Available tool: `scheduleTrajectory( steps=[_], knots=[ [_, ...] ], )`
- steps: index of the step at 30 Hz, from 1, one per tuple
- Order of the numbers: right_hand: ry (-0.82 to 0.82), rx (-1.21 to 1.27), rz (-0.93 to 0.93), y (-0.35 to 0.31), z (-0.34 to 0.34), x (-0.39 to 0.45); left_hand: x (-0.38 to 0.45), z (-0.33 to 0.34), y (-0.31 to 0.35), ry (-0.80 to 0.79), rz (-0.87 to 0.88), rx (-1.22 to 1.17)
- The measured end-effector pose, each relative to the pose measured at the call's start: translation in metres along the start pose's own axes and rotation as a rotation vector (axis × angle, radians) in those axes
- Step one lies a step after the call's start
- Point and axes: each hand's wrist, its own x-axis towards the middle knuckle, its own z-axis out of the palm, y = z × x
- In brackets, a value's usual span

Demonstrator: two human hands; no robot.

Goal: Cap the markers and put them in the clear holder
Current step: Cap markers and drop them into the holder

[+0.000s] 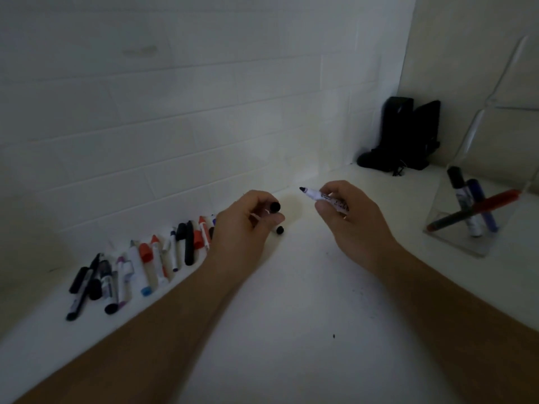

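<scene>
My right hand (pixel 348 217) holds an uncapped white marker (pixel 318 196), its dark tip pointing left. My left hand (pixel 248 225) pinches a black cap (pixel 275 207), a short gap away from the marker tip. Another black cap (pixel 280 230) lies on the white surface just below my left fingers. A row of several markers and loose caps (pixel 140 263), black, red, blue and purple, lies along the wall to the left. The clear holder (pixel 455 228) stands at the right with three capped markers in it: black, blue and red.
A black object (pixel 408 132) leans in the far corner where the white brick wall meets the side wall. A clear acrylic stand (pixel 493 94) rises behind the holder. The white tabletop (pixel 291 316) stretches toward me between my forearms.
</scene>
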Motion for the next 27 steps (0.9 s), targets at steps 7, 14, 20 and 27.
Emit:
scheduleTrajectory(
  steps=[7, 14, 20, 27],
  knots=[
    [0.029, -0.082, -0.181, 0.004, 0.0, -0.002, 0.003, -0.002, -0.003, 0.085, 0.062, 0.082],
    [0.01, -0.183, -0.205, 0.006, 0.001, -0.003, 0.003, 0.0, -0.003, 0.044, 0.156, 0.2],
    [-0.049, -0.271, -0.233, 0.003, 0.002, -0.004, 0.001, 0.004, -0.004, -0.024, 0.266, 0.302],
    [-0.051, -0.413, -0.367, -0.013, -0.005, -0.005, 0.001, 0.013, -0.008, -0.129, 0.298, 0.501]
  ],
)
